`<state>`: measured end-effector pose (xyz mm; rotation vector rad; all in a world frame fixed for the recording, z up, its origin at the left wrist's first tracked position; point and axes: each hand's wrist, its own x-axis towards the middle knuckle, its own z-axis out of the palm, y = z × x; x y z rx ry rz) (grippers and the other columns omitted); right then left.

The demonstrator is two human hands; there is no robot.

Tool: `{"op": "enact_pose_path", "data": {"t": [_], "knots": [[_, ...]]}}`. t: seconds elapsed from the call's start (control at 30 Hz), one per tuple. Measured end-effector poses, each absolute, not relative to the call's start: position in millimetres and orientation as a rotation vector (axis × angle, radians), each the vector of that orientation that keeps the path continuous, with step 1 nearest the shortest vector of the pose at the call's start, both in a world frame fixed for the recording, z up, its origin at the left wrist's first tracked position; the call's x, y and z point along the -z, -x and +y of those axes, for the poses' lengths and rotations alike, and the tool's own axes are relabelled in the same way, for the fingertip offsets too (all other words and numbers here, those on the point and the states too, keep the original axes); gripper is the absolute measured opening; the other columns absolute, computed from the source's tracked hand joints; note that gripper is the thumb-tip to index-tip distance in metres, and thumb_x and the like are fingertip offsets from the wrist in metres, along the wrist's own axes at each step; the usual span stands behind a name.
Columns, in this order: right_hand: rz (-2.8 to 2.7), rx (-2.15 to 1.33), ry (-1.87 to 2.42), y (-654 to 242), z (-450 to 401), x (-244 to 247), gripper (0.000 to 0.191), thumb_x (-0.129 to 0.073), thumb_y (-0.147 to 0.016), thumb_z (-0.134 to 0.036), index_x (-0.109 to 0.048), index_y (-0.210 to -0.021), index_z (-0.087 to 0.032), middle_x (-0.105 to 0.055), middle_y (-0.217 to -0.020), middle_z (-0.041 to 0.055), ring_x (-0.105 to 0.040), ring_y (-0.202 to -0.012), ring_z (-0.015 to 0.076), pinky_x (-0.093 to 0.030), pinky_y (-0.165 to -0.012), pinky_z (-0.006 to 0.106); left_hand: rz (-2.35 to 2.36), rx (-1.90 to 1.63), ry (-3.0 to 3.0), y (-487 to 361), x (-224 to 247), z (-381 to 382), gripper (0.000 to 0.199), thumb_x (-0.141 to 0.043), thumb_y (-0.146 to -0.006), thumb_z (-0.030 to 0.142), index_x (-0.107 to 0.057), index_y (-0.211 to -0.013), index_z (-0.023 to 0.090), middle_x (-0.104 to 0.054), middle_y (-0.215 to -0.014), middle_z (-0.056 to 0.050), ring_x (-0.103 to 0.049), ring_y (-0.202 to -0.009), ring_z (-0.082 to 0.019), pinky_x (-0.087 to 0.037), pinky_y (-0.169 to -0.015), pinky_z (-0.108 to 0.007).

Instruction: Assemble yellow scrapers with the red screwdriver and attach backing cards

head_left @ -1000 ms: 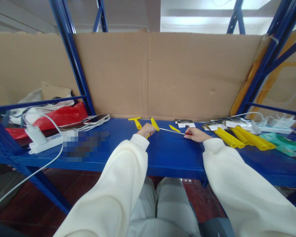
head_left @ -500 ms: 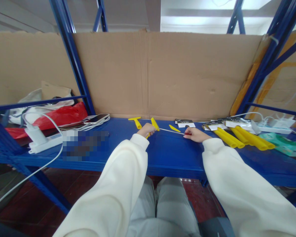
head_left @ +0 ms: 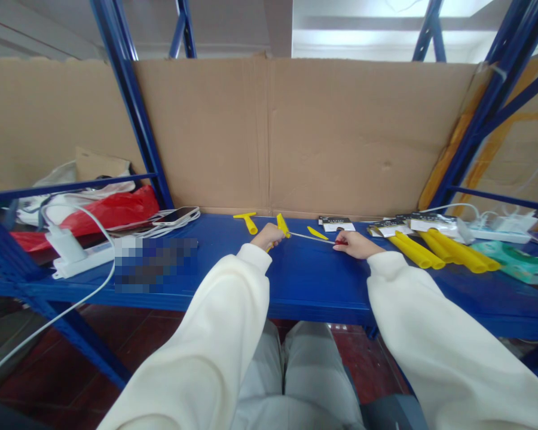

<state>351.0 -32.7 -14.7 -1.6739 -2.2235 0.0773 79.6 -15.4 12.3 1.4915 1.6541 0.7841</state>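
My left hand [head_left: 269, 237] is closed around a yellow T-shaped plastic piece [head_left: 282, 224], whose crossbar shows past the fingers. In my right hand [head_left: 355, 243] is the red handle of a screwdriver [head_left: 311, 237]. Its long metal shaft reaches left to the yellow piece, and its tip is too small to make out. A second yellow T-shaped piece [head_left: 250, 223] lies to the left of my left hand. Behind the shaft rests a flat, pointed yellow piece [head_left: 317, 233].
Several yellow tubes [head_left: 416, 251] lie at the right beside packets with black-and-white cards [head_left: 338, 224]. A green pack [head_left: 515, 263] and a power strip [head_left: 504, 227] are farther right. At left are a phone [head_left: 177, 216], cables and a red bag [head_left: 112, 212]. Cardboard [head_left: 341, 137] backs the blue shelf [head_left: 314, 280].
The yellow piece in my left hand has shifted or turned very slightly to the right. My right hand and the screwdriver look almost the same.
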Motion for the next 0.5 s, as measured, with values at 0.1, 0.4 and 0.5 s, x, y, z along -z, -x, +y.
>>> {"op": "enact_pose_path", "data": {"t": [0.1,0.4,0.5], "knots": [[-2.232,-0.027,1.697,-347.9,-34.1,12.3,0.009,-0.066,-0.083,-0.029,-0.061,-0.081,-0.022,-0.070,-0.078,0.0034,-0.065,-0.076,0.0189,-0.048,-0.071,0.028,1.689,-0.792,-1.531,-80.4,-12.8,-16.6,0.019,-0.060,-0.081,0.007,-0.058,-0.063,0.015,-0.044,-0.043,0.005,-0.041,-0.039,-0.009,-0.028,-0.044,-0.022],[-2.208,-0.050,1.665,-348.8,-34.4,11.9,0.009,-0.065,-0.082,-0.029,-0.059,-0.082,-0.022,-0.070,-0.080,0.0038,-0.064,-0.075,0.0186,-0.048,-0.069,0.028,1.653,-0.812,-1.498,-77.7,-12.4,-16.6,0.011,-0.062,-0.078,0.006,-0.062,-0.069,0.013,-0.047,-0.047,0.004,-0.042,-0.040,-0.008,-0.030,-0.044,-0.021],[-2.187,-0.071,1.682,-349.9,-34.6,11.7,0.008,-0.065,-0.082,-0.027,-0.059,-0.082,-0.022,-0.070,-0.081,0.0041,-0.064,-0.075,0.0190,-0.048,-0.071,0.029,1.653,-0.813,-1.491,-77.3,-12.2,-16.0,0.011,-0.062,-0.078,0.006,-0.062,-0.069,0.013,-0.047,-0.046,0.004,-0.041,-0.040,-0.008,-0.029,-0.044,-0.022]]}}
